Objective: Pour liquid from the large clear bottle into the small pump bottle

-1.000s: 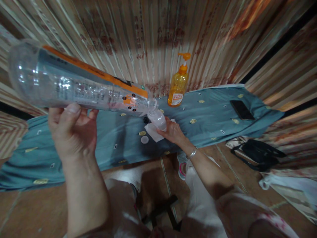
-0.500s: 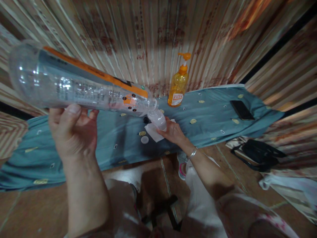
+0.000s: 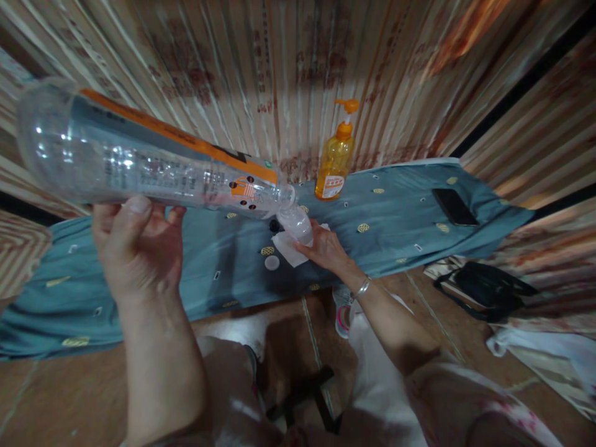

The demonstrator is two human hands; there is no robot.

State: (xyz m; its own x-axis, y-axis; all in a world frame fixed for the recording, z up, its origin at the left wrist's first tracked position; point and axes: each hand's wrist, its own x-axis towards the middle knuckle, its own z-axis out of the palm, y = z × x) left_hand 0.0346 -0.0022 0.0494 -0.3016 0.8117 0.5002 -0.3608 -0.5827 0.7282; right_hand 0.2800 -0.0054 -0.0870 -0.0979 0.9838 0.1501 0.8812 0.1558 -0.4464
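My left hand [image 3: 144,248] is closed around the underside of a large clear plastic bottle [image 3: 162,161] with an orange and grey label. The bottle lies tilted almost level, its neck pointing right and slightly down. Its mouth meets the top of a small clear bottle [image 3: 298,225], which leans toward it. My right hand [image 3: 326,247] grips that small bottle, fingers partly hidden behind it. Under the small bottle is a white tissue [image 3: 288,250] on the cloth. A round whitish cap [image 3: 272,263] and a small black cap [image 3: 274,226] lie close by.
An orange pump bottle [image 3: 334,162] stands at the back of the teal cloth-covered table [image 3: 391,217]. A black phone [image 3: 454,207] lies at the right. Striped curtains [image 3: 223,74] hang behind. On the floor at right sits a black bag [image 3: 484,288].
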